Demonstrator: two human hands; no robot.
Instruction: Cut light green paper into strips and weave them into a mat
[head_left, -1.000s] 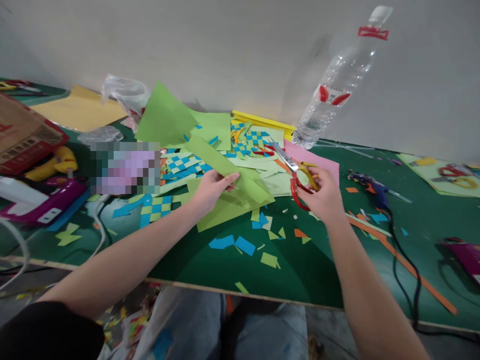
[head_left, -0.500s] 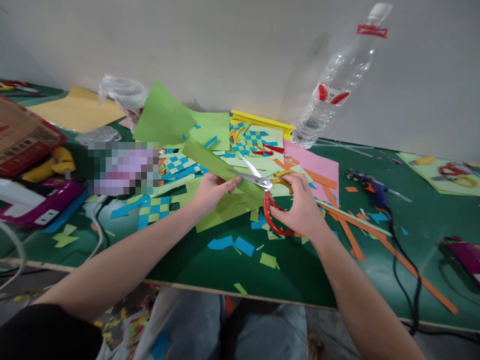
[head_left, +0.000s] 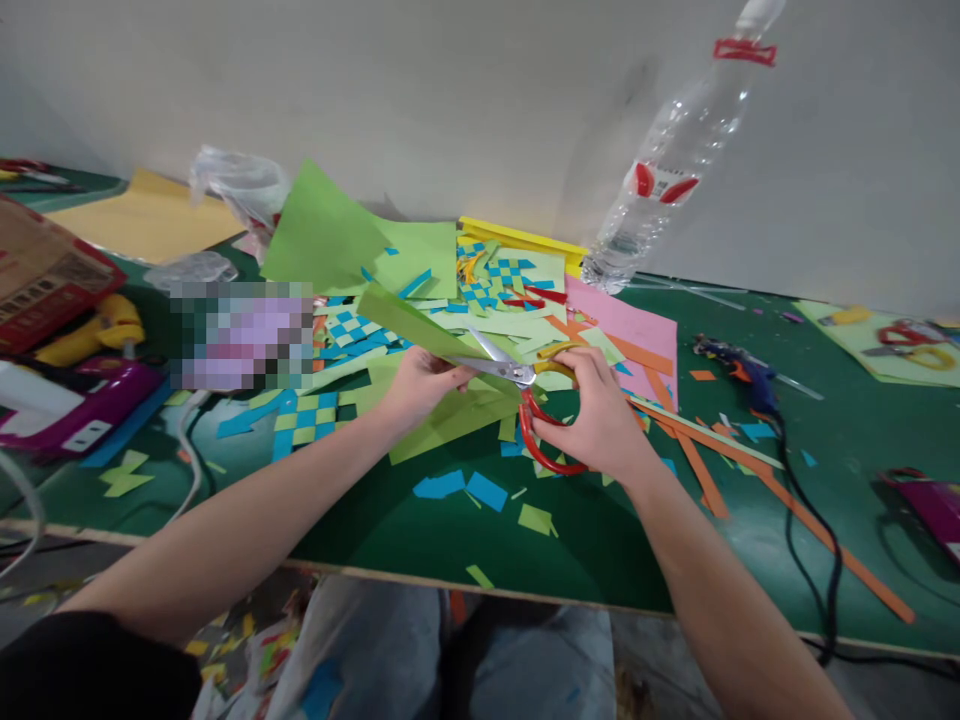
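Note:
My left hand (head_left: pixel 426 385) pinches a strip of green paper (head_left: pixel 409 320) between thumb and fingers, and the strip slants up toward the back left. My right hand (head_left: pixel 596 420) grips scissors (head_left: pixel 523 374) with one red and one yellow handle loop. Their blades are parted and reach along the paper close to my left thumb. Below both hands lies another green sheet (head_left: pixel 420 425). Blue and green woven paper pieces (head_left: pixel 307 420) rest left of it, and blue and green scraps (head_left: pixel 487 490) are scattered in front.
A clear plastic bottle (head_left: pixel 660 190) stands against the wall. Glue guns flank me: a blue one (head_left: pixel 750 375) with a black cord on the right, a yellow one (head_left: pixel 97 330) on the left. Orange strips (head_left: pixel 810 530) and a pink sheet (head_left: pixel 637 320) lie right. A cardboard box (head_left: pixel 45 270) sits far left.
The scissors and my right hand have shifted slightly left along the paper, bringing the blades nearer my left thumb. The left hand keeps its hold, with only a slight shift of the whole view.

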